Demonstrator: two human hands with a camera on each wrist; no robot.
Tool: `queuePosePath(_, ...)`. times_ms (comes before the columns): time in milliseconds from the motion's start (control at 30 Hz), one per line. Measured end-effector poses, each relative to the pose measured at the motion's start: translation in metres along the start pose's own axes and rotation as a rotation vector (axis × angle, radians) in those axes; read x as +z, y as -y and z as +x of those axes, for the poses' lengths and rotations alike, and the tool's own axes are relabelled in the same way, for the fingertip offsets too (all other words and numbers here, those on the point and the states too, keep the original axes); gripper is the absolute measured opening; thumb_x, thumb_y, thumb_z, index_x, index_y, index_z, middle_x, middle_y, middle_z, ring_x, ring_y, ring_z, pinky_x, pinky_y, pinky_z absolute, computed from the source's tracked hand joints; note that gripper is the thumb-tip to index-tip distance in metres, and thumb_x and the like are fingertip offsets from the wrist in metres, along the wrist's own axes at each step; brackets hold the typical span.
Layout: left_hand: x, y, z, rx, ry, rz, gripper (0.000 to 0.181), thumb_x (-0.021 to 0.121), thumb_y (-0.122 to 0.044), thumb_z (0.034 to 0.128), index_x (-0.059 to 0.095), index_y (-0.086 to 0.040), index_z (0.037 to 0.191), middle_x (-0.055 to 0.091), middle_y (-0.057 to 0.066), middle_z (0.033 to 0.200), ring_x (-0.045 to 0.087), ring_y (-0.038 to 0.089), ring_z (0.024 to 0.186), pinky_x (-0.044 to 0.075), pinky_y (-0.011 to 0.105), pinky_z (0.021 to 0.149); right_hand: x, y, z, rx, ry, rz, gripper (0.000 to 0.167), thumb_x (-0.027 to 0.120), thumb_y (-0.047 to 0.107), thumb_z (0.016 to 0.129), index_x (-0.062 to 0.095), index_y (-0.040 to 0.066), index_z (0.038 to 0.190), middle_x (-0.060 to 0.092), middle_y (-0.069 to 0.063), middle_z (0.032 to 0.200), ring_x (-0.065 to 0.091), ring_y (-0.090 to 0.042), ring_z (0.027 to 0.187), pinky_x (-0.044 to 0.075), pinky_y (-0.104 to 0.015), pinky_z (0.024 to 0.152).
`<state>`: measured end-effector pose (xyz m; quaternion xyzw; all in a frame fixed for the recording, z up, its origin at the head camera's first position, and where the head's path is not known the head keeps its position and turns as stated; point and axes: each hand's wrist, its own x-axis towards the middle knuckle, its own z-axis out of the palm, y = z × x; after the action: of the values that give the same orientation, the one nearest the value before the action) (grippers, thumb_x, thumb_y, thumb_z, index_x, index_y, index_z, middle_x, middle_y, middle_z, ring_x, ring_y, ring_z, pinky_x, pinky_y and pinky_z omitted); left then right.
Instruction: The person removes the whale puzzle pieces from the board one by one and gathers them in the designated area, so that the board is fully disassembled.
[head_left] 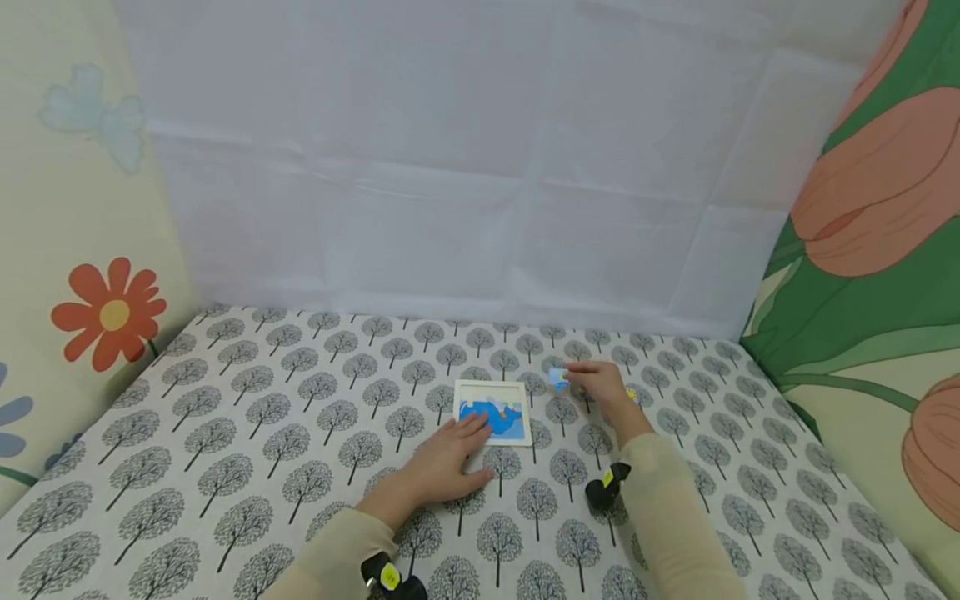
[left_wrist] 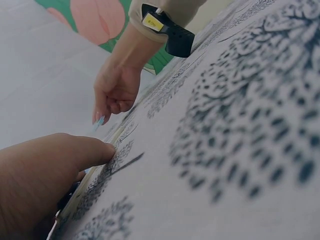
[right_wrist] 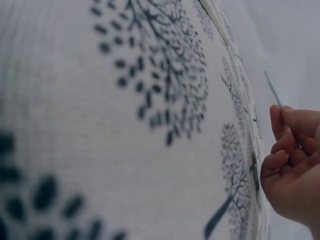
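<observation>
A small white-framed jigsaw puzzle (head_left: 491, 384) with a blue whale picture (head_left: 507, 418) lies flat on the cloth. My left hand (head_left: 442, 467) rests at its lower left, straight fingertips on the picture and thumb spread out to the right. In the left wrist view that thumb (left_wrist: 95, 151) lies close to the cloth. My right hand (head_left: 602, 387) pinches a light blue puzzle piece (head_left: 557, 378) between thumb and fingertips, above the cloth right of the frame. Seen edge-on in the right wrist view, the thin piece (right_wrist: 273, 89) points upward; the other fingers are curled.
Beside the right wrist a yellow bit of something (head_left: 631, 393) shows, mostly hidden by the hand. The tree-print cloth (head_left: 360, 450) covers the table. A white sheet (head_left: 450, 167) hangs behind, with flower-patterned walls (head_left: 112, 317) at the sides.
</observation>
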<state>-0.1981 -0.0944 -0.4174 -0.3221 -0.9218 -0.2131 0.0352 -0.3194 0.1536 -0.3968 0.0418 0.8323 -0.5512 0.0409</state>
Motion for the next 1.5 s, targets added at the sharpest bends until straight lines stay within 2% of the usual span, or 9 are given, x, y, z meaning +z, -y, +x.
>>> queuePosePath(133, 0.000, 0.000, 0.000, 0.001, -0.001, 0.002, 0.060, 0.052, -0.034, 0.0828, 0.038, 0.003, 0.128, 0.028, 0.017, 0.135, 0.021, 0.030, 0.124, 0.017, 0.044, 0.100, 0.002, -0.001, 0.002, 0.026, -0.019, -0.014, 0.023, 0.056, 0.008, 0.083, 0.061, 0.003, 0.104, 0.056, -0.012, 0.109, 0.050, -0.022, 0.099, 0.041, -0.035, 0.084)
queuePosePath(233, 0.000, -0.001, 0.000, 0.007, -0.001, 0.001, 0.060, 0.052, -0.034, 0.0828, 0.038, 0.004, 0.127, 0.029, 0.017, 0.135, 0.022, 0.030, 0.124, 0.017, 0.044, 0.099, 0.003, -0.001, 0.003, 0.067, -0.043, -0.042, 0.022, 0.059, 0.010, 0.081, 0.063, 0.005, 0.102, 0.058, -0.009, 0.105, 0.052, -0.019, 0.091, 0.045, -0.023, 0.068)
queuePosePath(367, 0.001, -0.001, 0.001, 0.011, 0.002, 0.001, 0.059, 0.052, -0.034, 0.0830, 0.039, 0.004, 0.127, 0.029, 0.017, 0.135, 0.022, 0.030, 0.124, 0.017, 0.044, 0.099, 0.002, -0.003, 0.003, 0.056, -0.027, -0.059, 0.021, 0.060, 0.009, 0.081, 0.063, 0.005, 0.101, 0.059, -0.008, 0.101, 0.051, -0.016, 0.080, 0.041, -0.019, 0.057)
queuePosePath(600, 0.002, -0.001, 0.001, 0.017, 0.002, 0.008, 0.060, 0.051, -0.035, 0.0832, 0.039, 0.003, 0.127, 0.029, 0.017, 0.135, 0.022, 0.030, 0.124, 0.018, 0.044, 0.099, 0.001, -0.009, 0.004, 0.021, 0.018, -0.067, 0.022, 0.058, 0.006, 0.082, 0.062, 0.001, 0.103, 0.056, -0.012, 0.107, 0.052, -0.020, 0.089, 0.044, -0.032, 0.073)
queuePosePath(733, 0.002, -0.001, 0.000, 0.022, -0.004, 0.006, 0.060, 0.051, -0.035, 0.0831, 0.039, 0.004, 0.127, 0.029, 0.017, 0.135, 0.022, 0.030, 0.124, 0.018, 0.044, 0.099, 0.000, -0.012, 0.004, -0.005, 0.030, -0.069, 0.024, 0.057, 0.006, 0.083, 0.060, -0.001, 0.105, 0.055, -0.014, 0.109, 0.051, -0.022, 0.094, 0.043, -0.034, 0.077)
queuePosePath(1200, 0.000, -0.001, 0.000, 0.014, -0.004, -0.003, 0.060, 0.052, -0.034, 0.0825, 0.039, 0.004, 0.127, 0.030, 0.017, 0.134, 0.022, 0.030, 0.124, 0.017, 0.044, 0.099, 0.004, -0.016, 0.006, -0.053, 0.018, -0.100, 0.021, 0.055, 0.004, 0.083, 0.062, -0.002, 0.102, 0.060, -0.015, 0.098, 0.054, -0.025, 0.092, 0.045, -0.034, 0.075)
queuePosePath(1500, -0.001, -0.002, -0.001, 0.010, -0.013, 0.000, 0.060, 0.053, -0.034, 0.0823, 0.039, 0.004, 0.127, 0.029, 0.018, 0.134, 0.022, 0.031, 0.124, 0.018, 0.045, 0.099, 0.006, -0.017, 0.007, -0.072, 0.015, -0.104, 0.020, 0.054, 0.004, 0.084, 0.062, -0.001, 0.102, 0.060, -0.014, 0.099, 0.055, -0.025, 0.091, 0.046, -0.035, 0.075)
